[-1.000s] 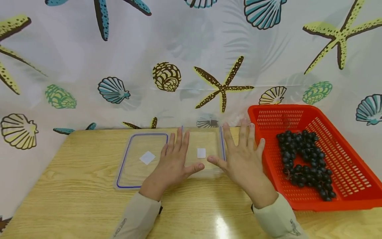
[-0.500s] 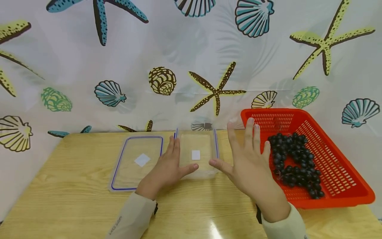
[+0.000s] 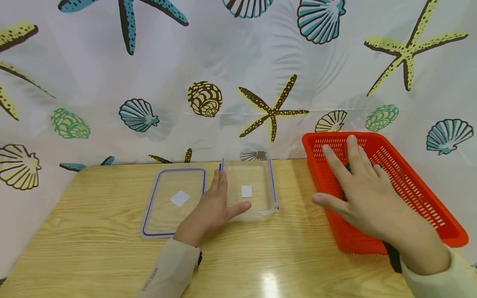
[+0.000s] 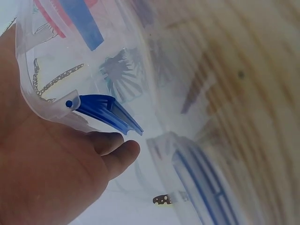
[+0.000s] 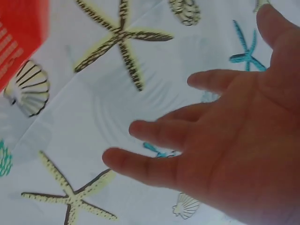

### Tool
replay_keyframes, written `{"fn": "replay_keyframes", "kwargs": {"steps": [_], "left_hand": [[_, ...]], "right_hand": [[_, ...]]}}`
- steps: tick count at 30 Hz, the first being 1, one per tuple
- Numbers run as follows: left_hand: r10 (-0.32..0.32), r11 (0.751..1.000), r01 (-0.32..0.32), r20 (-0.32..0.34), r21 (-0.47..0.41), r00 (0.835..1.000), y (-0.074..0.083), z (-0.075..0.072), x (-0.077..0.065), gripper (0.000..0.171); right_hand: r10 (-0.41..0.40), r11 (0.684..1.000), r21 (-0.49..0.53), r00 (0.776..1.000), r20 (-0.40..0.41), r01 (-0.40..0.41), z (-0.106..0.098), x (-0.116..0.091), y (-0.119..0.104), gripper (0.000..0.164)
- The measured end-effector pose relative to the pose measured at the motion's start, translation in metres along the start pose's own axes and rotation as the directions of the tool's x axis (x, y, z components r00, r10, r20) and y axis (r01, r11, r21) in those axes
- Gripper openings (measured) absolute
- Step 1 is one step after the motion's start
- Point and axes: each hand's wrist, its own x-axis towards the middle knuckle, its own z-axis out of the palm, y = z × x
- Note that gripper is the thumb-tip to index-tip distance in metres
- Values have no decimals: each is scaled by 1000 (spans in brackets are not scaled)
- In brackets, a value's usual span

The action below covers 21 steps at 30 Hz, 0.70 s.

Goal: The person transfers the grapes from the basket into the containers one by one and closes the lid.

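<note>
Table (image 3: 104, 248): one lid (image 3: 167, 209), left hand (image 3: 212, 209), one tub (image 3: 255, 180), one basket (image 3: 344, 231) seemingly beneath right hand (image 3: 370, 203); fingers (image 3: 336, 162) outstretched.

Cream sleeves (image 3: 169, 267), dark lettering (image 3: 150, 279) on one, black wristbands (image 3: 393, 257)

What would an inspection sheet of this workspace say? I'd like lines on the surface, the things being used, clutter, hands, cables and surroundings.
Surface: wood-grain table, light brown.
Job's things: clear container, open-topped, with blue parts; clear lid with a blue border, flat to its left; red basket at the right, its dark contents mostly hidden by the right hand.
Clutter: nothing seen.
Hands: left hand beside the container, contact unclear; right hand over the basket, fingers spread, holding nothing.
Cables: nothing seen.
Surroundings: white sheet behind, printed with seashells and starfish.
</note>
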Motion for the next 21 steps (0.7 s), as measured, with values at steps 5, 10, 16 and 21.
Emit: {"fn": "replay_keyframes", "kwargs": {"steps": [5, 10, 16, 21], "left_hand": [[-6, 1000, 5, -10, -6, 1000, 8, 0, 1, 120], [-17, 1000, 17, -7, -7, 1000, 11, 1, 1, 120], [-32, 999, 32, -5, -7, 999, 6, 1, 0, 119], [-38, 999, 38, -10, -4, 999, 3, 3, -1, 120]], "right_hand": [[45, 999, 7, 993, 110, -46, -11, 26, 50, 96], [102, 995, -8, 982, 157, -102, -1, 63, 90, 93], [116, 992, 20, 963, 243, -125, 30, 96, 116, 92], [150, 987, 21, 946, 286, -162, 48, 110, 131, 92]]}}
